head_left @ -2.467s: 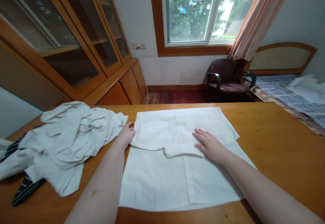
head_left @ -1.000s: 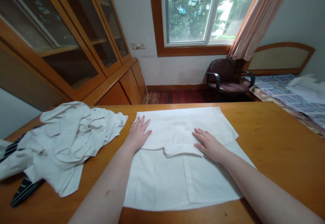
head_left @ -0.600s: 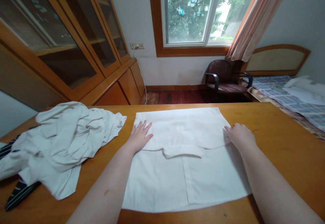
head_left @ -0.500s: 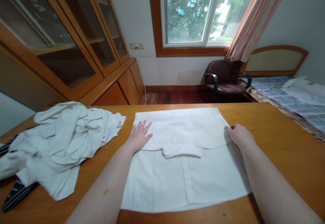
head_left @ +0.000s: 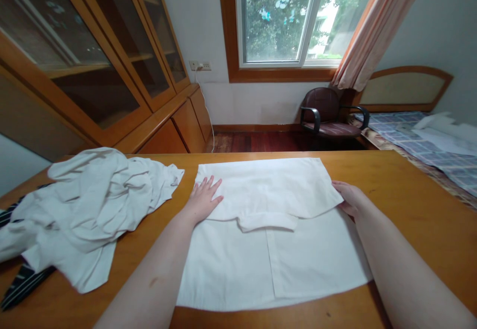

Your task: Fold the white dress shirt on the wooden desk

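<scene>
A white shirt lies flat on the wooden table, its upper part folded down so that the collar points towards me. My left hand rests on the left side of the folded part, fingers spread and palm down. At the right edge of that fold, my right hand grips the cloth, with some fingers tucked beneath it and partly hidden. The fold's right corner is slightly raised there.
A crumpled heap of white cloth lies on the table at the left, over a dark striped cloth. Beyond the table stand a glass-fronted cabinet, an armchair and a bed.
My right hand has shifted slightly at the fold's right edge, its fingers now partly under the cloth, and the corner has lifted a little. My left hand has stayed in place.
</scene>
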Motion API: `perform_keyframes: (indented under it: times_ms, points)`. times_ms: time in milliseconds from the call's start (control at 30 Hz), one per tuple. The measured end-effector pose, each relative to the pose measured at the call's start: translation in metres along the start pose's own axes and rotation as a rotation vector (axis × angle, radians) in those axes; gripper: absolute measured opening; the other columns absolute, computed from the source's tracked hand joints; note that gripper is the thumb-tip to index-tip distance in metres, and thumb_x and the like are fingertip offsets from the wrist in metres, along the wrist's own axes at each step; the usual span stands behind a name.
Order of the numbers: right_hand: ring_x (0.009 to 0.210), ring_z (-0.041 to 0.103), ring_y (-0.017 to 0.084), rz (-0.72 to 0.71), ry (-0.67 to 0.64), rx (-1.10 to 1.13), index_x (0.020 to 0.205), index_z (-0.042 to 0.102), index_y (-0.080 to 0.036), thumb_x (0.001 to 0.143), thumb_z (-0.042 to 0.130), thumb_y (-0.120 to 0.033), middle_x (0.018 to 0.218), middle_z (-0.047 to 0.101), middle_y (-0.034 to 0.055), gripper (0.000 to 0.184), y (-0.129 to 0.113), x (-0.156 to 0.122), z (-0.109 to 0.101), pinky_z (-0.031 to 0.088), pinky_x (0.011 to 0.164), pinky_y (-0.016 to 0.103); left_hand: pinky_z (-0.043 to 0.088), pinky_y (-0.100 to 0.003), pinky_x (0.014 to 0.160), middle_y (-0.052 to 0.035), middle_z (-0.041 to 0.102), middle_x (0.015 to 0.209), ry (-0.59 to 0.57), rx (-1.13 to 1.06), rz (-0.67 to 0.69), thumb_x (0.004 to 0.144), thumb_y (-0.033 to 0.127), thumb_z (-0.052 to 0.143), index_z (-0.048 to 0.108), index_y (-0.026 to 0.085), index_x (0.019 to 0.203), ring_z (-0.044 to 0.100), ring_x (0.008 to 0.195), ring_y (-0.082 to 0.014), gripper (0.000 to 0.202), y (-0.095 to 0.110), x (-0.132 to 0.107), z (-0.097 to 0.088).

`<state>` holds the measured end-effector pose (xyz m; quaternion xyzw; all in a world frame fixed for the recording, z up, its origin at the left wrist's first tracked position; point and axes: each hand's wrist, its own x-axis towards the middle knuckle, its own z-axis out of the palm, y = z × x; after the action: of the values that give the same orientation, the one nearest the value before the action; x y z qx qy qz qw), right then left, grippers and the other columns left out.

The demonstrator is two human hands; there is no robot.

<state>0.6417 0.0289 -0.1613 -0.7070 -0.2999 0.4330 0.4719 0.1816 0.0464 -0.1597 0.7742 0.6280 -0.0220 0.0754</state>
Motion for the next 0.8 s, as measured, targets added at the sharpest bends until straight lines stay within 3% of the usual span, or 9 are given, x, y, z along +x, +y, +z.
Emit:
perform_keyframes:
  times_ms: [100, 200, 300, 467, 667, 800]
  points:
    - [0.066, 0.061, 0.019, -0.012, 0.091, -0.316, 0.088, 0.064, -0.016, 0.069, 0.059, -0.028, 0.076, 0.067, 0.0084, 0.023, -0.003, -0.003, 0.000, 0.048, 0.058, 0.028, 0.010, -0.047, 0.112, -0.0073, 0.014, 0.153, -0.002, 0.002, -0.001, 0.089, 0.050, 0.034, 0.027, 0.027, 0.144, 0.009, 0.140, -0.0263, 0.060, 0.000, 0.000, -0.001]
    - [0.077, 0.061, 0.022, -0.177, 0.239, -0.698, 0.096, 0.066, -0.013, 0.071, 0.059, -0.031, 0.089, 0.068, 0.0112, 0.032, -0.009, -0.007, 0.001, 0.045, 0.068, 0.030, 0.010, -0.047, 0.112, -0.0072, 0.015, 0.153, 0.000, 0.002, 0.004, 0.089, 0.050, 0.033, 0.027, 0.027, 0.144, 0.009, 0.140, -0.0263, 0.060, -0.001, 0.000, 0.000]
    - [0.083, 0.060, 0.023, -0.252, 0.272, -0.817, 0.098, 0.067, -0.014, 0.076, 0.054, -0.034, 0.094, 0.068, 0.0121, 0.033, -0.013, -0.009, 0.001, 0.044, 0.071, 0.031, 0.009, -0.047, 0.112, -0.0072, 0.015, 0.153, 0.007, 0.003, 0.006, 0.089, 0.049, 0.034, 0.027, 0.028, 0.144, 0.010, 0.140, -0.0264, 0.060, -0.001, 0.000, 0.001]
    - [0.078, 0.061, 0.024, -0.236, 0.252, -0.706, 0.092, 0.068, -0.013, 0.071, 0.059, -0.051, 0.087, 0.068, 0.0119, 0.045, -0.013, -0.009, 0.000, 0.044, 0.069, 0.032, 0.010, -0.047, 0.112, -0.0067, 0.015, 0.153, 0.013, 0.007, 0.009, 0.089, 0.050, 0.034, 0.028, 0.028, 0.144, 0.010, 0.140, -0.0264, 0.060, -0.001, 0.001, 0.002]
    - [0.069, 0.062, 0.020, -0.155, 0.247, -0.225, 0.097, 0.065, -0.012, 0.056, 0.074, -0.039, 0.082, 0.068, 0.0092, 0.050, -0.005, -0.002, 0.000, 0.048, 0.060, 0.029, 0.012, -0.047, 0.111, -0.0072, 0.015, 0.153, 0.022, 0.011, 0.011, 0.089, 0.050, 0.035, 0.028, 0.028, 0.144, 0.011, 0.140, -0.0274, 0.060, -0.003, 0.002, 0.004]
    - [0.069, 0.064, 0.020, -0.129, 0.246, 0.066, 0.098, 0.062, -0.014, 0.054, 0.076, -0.031, 0.078, 0.068, 0.0070, 0.049, 0.002, 0.005, 0.000, 0.053, 0.060, 0.029, 0.011, -0.047, 0.112, -0.0068, 0.015, 0.153, 0.021, 0.001, 0.012, 0.089, 0.050, 0.035, 0.027, 0.028, 0.144, 0.010, 0.140, -0.0269, 0.060, -0.003, 0.002, 0.003]
